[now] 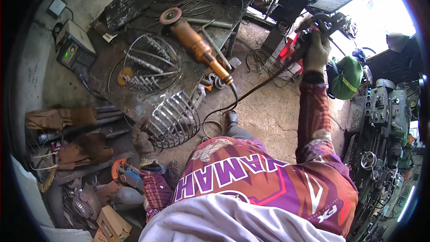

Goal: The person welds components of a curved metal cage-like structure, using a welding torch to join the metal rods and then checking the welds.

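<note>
My left hand [144, 143], in a worn work glove, grips the rim of a round basket made of metal strips [172, 118], held beside the near edge of the dark workbench [101, 87]. My right hand [317, 54], also gloved, is stretched far out to the right. Its fingers curl at a dark, cluttered object with red parts [291, 47], and what they hold is hidden. On the bench lies an orange angle grinder [192, 40] with its disc toward the far side. A dark cable [260, 90] runs from around the grinder toward my right arm.
Metal hoops with spiky strips [148, 62] and loose rods cover the bench. A lit power unit [74, 45] stands at the left wall. Leather pieces [85, 150] and scrap fill the lower left. At right are a green bundle with a yellow band [347, 78] and a large machine [385, 107].
</note>
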Demonstrator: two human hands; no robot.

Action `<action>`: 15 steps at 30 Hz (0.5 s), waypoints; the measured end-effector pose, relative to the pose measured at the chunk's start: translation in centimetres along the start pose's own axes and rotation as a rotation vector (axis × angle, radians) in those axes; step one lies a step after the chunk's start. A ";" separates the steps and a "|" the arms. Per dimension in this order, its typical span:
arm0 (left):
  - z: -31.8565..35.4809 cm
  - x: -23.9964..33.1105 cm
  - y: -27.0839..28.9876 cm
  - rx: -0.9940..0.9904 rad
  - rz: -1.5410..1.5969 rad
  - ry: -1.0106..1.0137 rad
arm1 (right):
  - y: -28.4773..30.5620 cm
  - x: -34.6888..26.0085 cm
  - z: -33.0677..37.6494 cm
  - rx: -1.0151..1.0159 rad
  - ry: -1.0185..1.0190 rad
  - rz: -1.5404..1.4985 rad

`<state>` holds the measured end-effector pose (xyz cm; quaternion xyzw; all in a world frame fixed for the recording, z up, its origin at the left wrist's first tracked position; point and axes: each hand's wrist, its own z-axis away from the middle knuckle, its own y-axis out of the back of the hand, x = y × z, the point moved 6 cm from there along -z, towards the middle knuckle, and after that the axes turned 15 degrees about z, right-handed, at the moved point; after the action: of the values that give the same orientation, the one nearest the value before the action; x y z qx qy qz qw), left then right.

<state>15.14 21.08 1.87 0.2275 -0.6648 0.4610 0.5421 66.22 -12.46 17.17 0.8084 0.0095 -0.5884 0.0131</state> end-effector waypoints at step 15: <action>2.3 5.2 0.0 0.089 -0.033 0.089 | -17.6 15.6 -26.6 0.132 0.436 1.144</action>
<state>12.33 20.14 6.74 0.2416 -0.6149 0.4909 0.5679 95.80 6.03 10.31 0.7862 -0.4596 -0.3089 0.2744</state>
